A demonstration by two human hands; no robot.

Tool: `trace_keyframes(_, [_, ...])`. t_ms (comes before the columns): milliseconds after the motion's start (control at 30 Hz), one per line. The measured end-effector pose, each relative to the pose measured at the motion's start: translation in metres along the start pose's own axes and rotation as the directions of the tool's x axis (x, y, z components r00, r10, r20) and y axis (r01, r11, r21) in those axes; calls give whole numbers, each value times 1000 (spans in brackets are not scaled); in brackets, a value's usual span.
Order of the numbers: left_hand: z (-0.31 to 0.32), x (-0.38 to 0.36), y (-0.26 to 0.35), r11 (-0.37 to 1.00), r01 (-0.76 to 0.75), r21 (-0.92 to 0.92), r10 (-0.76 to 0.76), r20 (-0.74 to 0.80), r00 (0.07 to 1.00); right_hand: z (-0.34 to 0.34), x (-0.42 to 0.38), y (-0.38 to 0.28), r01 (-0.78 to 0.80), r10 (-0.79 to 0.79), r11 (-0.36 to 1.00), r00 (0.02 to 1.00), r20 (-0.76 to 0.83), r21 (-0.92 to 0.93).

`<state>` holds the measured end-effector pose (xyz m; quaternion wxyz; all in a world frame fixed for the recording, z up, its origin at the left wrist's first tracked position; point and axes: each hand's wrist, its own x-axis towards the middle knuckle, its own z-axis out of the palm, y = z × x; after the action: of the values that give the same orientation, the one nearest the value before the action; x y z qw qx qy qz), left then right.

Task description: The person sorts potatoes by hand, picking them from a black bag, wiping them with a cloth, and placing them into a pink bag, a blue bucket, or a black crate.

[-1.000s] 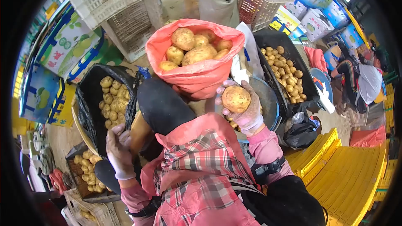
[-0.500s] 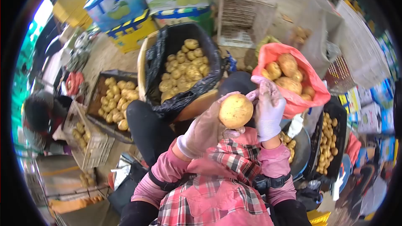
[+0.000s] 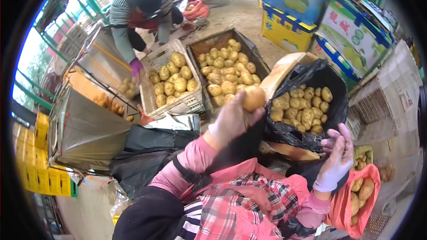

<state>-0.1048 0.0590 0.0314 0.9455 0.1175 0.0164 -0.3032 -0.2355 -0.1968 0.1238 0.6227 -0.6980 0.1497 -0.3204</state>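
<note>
Potato (image 3: 255,99) and left hand (image 3: 231,120), grip clasping it, have moved away from the right hand (image 3: 336,156), grip released.

- The left hand (image 3: 231,122) is over the near edge of the dark crate (image 3: 213,40), whose top is open.
- The wooden board (image 3: 284,69) and black plastic liner (image 3: 331,73) stand between that crate and the right hand (image 3: 336,158).
- Open air separates the hands, above the liner's near rim.
- A co-worker's purple-gloved hand (image 3: 136,68) blocks the white crate's (image 3: 149,100) far-left side.
- The red sack (image 3: 375,186) crowds the right wrist.
</note>
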Motion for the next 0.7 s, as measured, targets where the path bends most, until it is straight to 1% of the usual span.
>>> trace_keyframes(67, [-48, 31, 49, 956, -264, 124, 270, -31, 962, -3, 9, 13, -5, 5, 1000, 999, -31, 22])
trace_keyframes(100, [-73, 46, 79, 941, -303, 154, 316, -68, 946, -5, 15, 17, -20, 20, 998, 1000, -3, 53])
trace_keyframes(133, [-88, 56, 96, 933, -316, 173, 335, -99, 937, 0, 18, 15, -25, 26, 998, 999, -28, 49])
trace_keyframes(200, [-36, 56, 96, 963, -253, 92, 264, -158, 951, -3, 31, 13, 33, -33, 999, 999, -20, 20])
trace_keyframes(233, [-17, 60, 91, 950, -201, 240, 227, -86, 970, -7, 41, 12, 59, -58, 998, 998, -31, 32])
trace_keyframes(267, [-2, 65, 78, 907, -171, 385, 189, -10, 982, -12, 54, 13, 84, -82, 995, 996, -30, 51])
trace_keyframes(333, [25, 80, 34, 784, -143, 604, 99, 106, 989, -20, 86, 19, 92, -86, 994, 992, -87, 64])
trace_keyframes(367, [41, 94, 12, 680, -50, 731, 24, 46, 999, -24, 101, 25, 98, -87, 991, 990, -113, 95])
trace_keyframes(400, [51, 107, -15, 603, 38, 797, -3, -45, 999, -26, 116, 34, 111, -93, 985, 986, -137, 132])
trace_keyframes(467, [48, 139, -51, 349, 75, 934, -191, -8, 982, -32, 139, 55, 101, -63, 975, 980, -189, 198])
trace_keyframes(500, [43, 161, -71, 134, 16, 991, -230, 15, 973, -35, 143, 65, 88, -41, 971, 977, -207, 223])
trace_keyframes(533, [37, 185, -91, -86, -58, 995, -270, 33, 962, -37, 147, 73, 77, -20, 965, 975, -222, 251])
trace_keyframes(567, [25, 210, -110, -190, -194, 962, -309, 129, 942, -39, 148, 81, 46, 24, 964, 966, -259, 260])
trace_keyframes(600, [13, 236, -128, -282, -329, 901, -359, 218, 907, -44, 148, 89, -22, 100, 957, 962, -255, 291])
trace_keyframes(633, [10, 263, -147, -483, -274, 832, -397, 71, 915, -47, 148, 90, -41, 135, 944, 953, -271, 326])
trace_keyframes(667, [5, 289, -165, -662, -229, 714, -403, -81, 912, -48, 148, 89, -60, 173, 930, 942, -287, 361])
trace_keyframes(700, [-24, 319, -182, -690, -227, 687, -410, -112, 905, -51, 148, 86, -36, 152, 929, 945, -291, 368])
